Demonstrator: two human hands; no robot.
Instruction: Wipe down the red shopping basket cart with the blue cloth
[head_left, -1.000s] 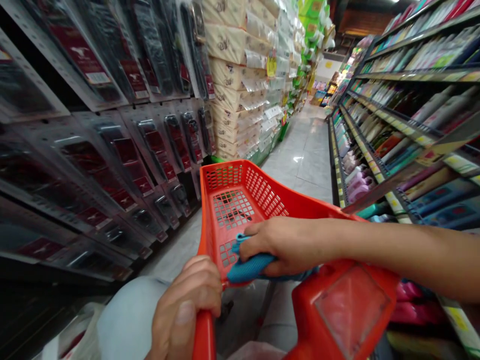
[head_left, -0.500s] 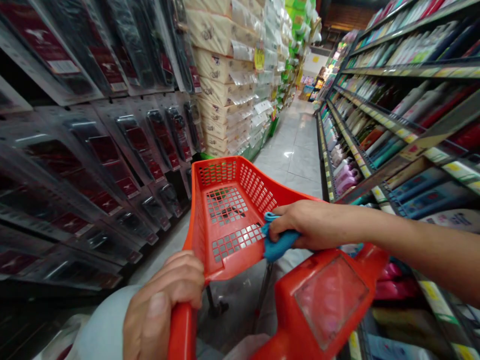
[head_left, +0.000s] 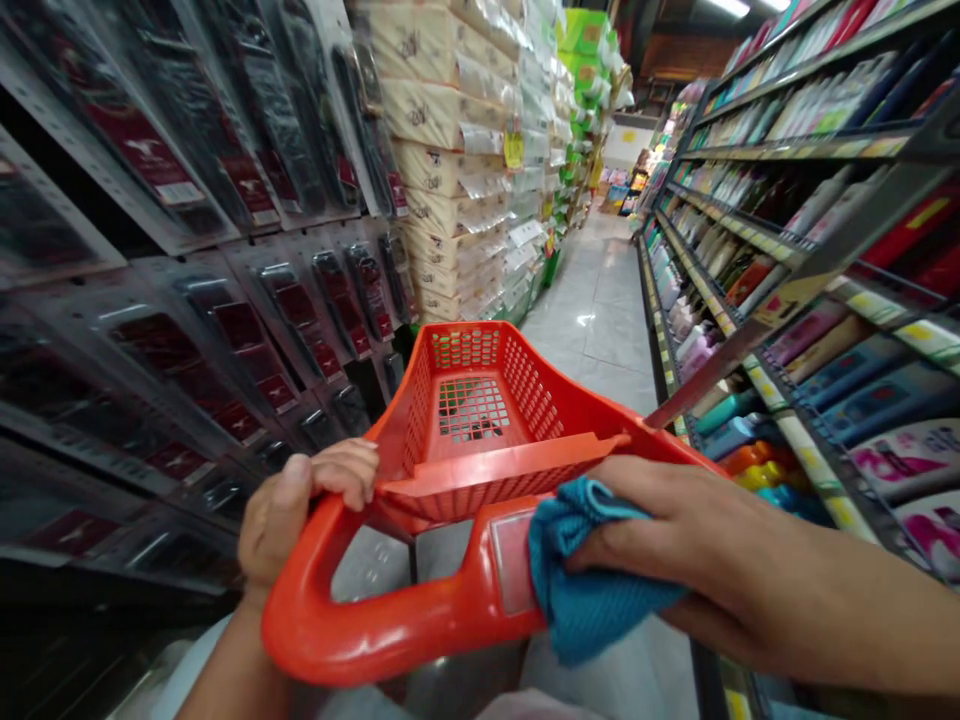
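A red plastic shopping cart (head_left: 480, 455) stands in front of me, its mesh basket pointing up the aisle and its thick red handle (head_left: 375, 640) nearest to me. My left hand (head_left: 311, 500) is wrapped round the left side of the cart's frame, where the handle meets the basket. In my right hand (head_left: 675, 540) is a bunched blue cloth (head_left: 592, 575), which lies against the handle's right part, beside a clear panel (head_left: 514, 562). The cloth hides part of that panel and of the handle.
Packaged goods hang on a rack (head_left: 247, 330) close on the left. Beyond it rise stacked tissue packs (head_left: 442, 170). Shelves of bottles (head_left: 795, 230) line the right, close to the cart. A grey tiled floor (head_left: 592, 300) runs ahead between them.
My right hand has moved the blue cloth from the basket's right rim back to the handle. The handle now lies crosswise before me, and my left hand has shifted slightly up along the frame.
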